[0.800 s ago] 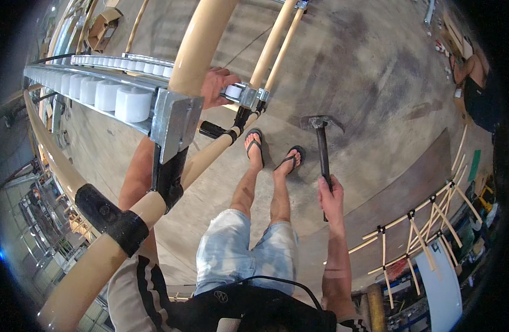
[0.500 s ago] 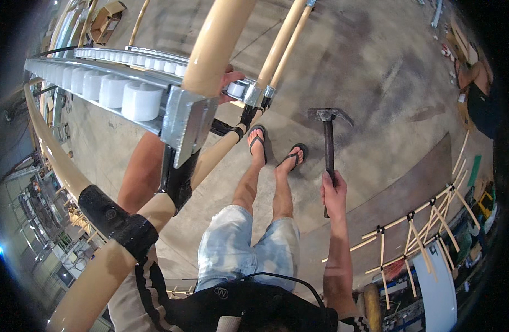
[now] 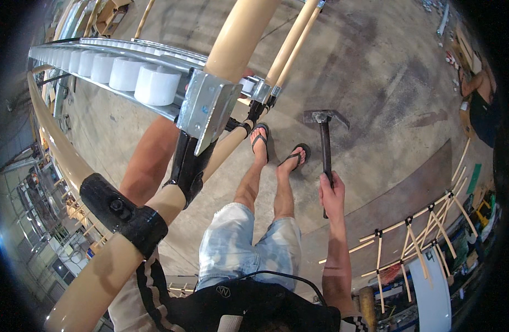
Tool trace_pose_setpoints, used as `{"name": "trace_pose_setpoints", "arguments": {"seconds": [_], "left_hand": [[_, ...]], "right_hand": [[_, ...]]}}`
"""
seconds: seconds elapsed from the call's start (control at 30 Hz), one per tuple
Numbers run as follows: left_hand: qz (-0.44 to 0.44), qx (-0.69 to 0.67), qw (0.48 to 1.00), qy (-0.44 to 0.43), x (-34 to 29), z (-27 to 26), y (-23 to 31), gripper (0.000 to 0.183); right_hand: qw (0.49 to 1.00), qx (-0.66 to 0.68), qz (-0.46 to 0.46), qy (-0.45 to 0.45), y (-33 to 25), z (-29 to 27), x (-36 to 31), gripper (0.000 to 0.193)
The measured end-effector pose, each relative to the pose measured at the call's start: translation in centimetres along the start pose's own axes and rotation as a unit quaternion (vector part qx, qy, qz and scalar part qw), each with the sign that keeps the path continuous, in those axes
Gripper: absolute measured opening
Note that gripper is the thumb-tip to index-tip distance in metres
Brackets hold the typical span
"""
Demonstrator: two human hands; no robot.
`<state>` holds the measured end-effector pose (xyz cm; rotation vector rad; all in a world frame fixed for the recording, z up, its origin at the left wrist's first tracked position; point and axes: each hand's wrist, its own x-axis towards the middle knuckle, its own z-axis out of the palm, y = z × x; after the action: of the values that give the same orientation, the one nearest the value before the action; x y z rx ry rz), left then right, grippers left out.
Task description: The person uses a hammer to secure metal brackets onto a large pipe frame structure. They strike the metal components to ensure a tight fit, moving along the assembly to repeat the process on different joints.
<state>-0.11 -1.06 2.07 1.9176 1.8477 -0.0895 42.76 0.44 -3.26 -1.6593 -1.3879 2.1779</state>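
My right hand point(image 3: 332, 195) is closed round the black handle of a hammer point(image 3: 326, 145), held head-up over the floor. To the left stands a frame of cream-coloured pipes point(image 3: 240, 36) with black joints point(image 3: 119, 210). Roller tracks point(image 3: 119, 72) with white wheels run along it and end in metal brackets point(image 3: 207, 102). My left forearm point(image 3: 149, 160) reaches up behind the near track and pipe. Only a sliver of my left hand point(image 3: 248, 72) shows beside the far bracket; its fingers are hidden.
A person point(image 3: 480, 88) is at the far right edge. Another cream pipe frame point(image 3: 409, 232) lies lower right, near a pale blue panel point(image 3: 430, 293). Cardboard boxes point(image 3: 111, 19) sit at the upper left. My sandalled feet are on the concrete floor point(image 3: 376, 160).
The near pipe frame and track have shifted slightly right in view. My left fingers, seen earlier at the far track's end, are now mostly hidden. The hammer barely moved.
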Motion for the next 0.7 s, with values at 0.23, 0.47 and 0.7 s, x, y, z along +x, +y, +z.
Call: {"name": "trace_pose_setpoints", "arguments": {"seconds": [0.23,0.47,0.7], "left_hand": [[0.011,-0.018,1.000,-0.004,0.4,-0.3,0.0,0.059],[0.003,-0.026,1.000,0.004,0.3,1.0,-0.4,0.055],[-0.024,0.020,0.999,-0.032,0.4,0.7,0.2,0.054]], "right_hand": [[1.000,0.001,0.026,0.000,-1.1,0.3,0.1,0.026],[1.000,-0.014,0.011,-0.012,-1.5,0.5,-0.1,0.025],[0.999,-0.046,-0.027,-0.012,-2.1,0.3,-0.4,0.024]]}}
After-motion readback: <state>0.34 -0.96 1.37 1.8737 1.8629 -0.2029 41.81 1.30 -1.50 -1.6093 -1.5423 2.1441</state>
